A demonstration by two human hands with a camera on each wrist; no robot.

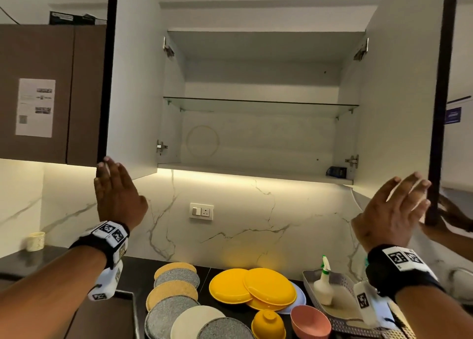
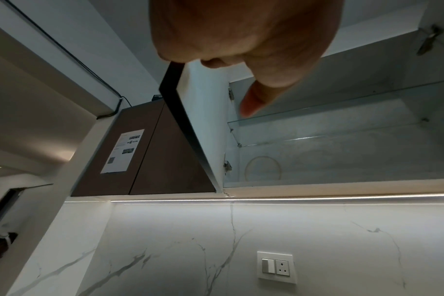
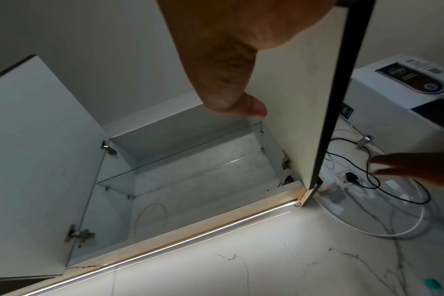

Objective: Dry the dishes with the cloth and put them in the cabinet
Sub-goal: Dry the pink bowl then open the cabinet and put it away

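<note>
The wall cabinet (image 1: 256, 170) stands with both doors swung wide; its glass shelf (image 1: 261, 102) and floor hold no dishes. My left hand (image 1: 115, 185) is raised with straight fingers at the lower corner of the left door (image 1: 133, 95), and its palm (image 2: 246, 40) touches that corner. My right hand (image 1: 399, 205) is flat, fingers straight, against the dark edge of the right door (image 1: 399, 95); its palm (image 3: 228, 50) lies on the door's inner face. Below on the dark counter lie yellow plates (image 1: 253, 287), a yellow bowl (image 1: 268, 324) and a pink bowl (image 1: 309, 320). I see no cloth.
Several round grey, tan and cream mats (image 1: 174, 287) overlap left of the plates. A perforated tray (image 1: 312, 277) with a spray bottle (image 1: 323, 285) sits at the right. Another person's hand (image 1: 453, 216) reaches behind the right door. A small dark object (image 1: 336, 172) sits in the cabinet's right corner. A cup (image 1: 35, 241) stands far left.
</note>
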